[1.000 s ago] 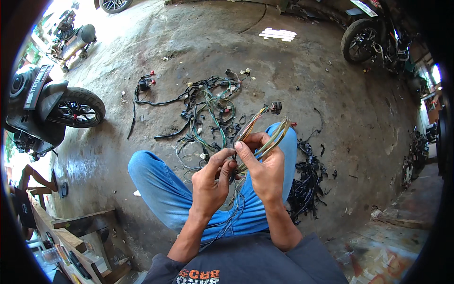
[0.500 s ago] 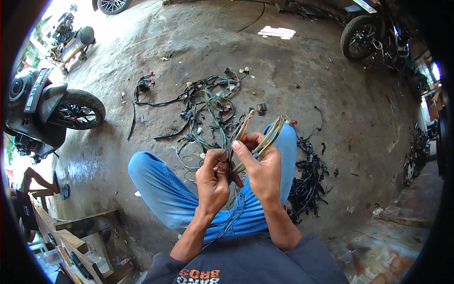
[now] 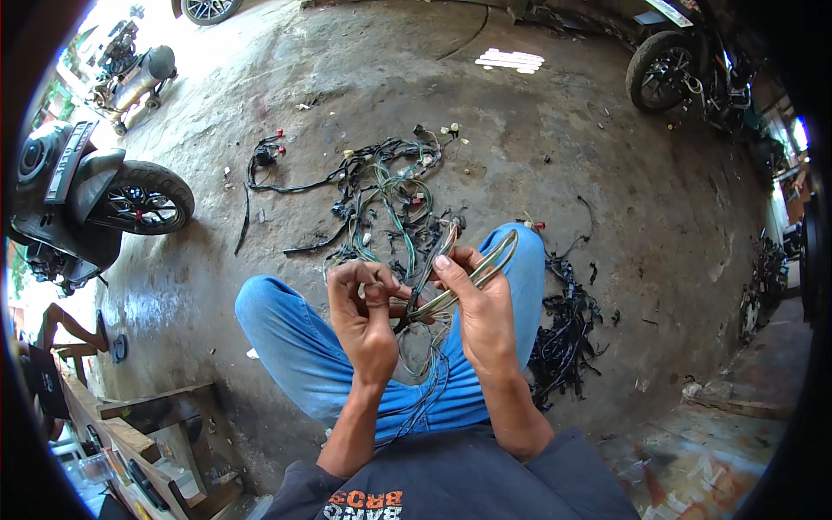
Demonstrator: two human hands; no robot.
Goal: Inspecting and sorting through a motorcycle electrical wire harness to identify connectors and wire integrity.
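Wire bundle [image 3: 464,277] pinched by both the left hand [image 3: 368,316] and right hand [image 3: 481,312], above tangled harness [image 3: 390,195] on floor [image 3: 563,147].

A bundle of thin wires [image 3: 459,277], pale green, yellowish and dark, is sitting just above the middle of the frame, bent into a long narrow loop that is pointing toward the upper right. Its lower end is gathering into a knot of strands, and loose wires are hanging down from there, trailing over the blue-trousered lap toward the lower middle of the frame.
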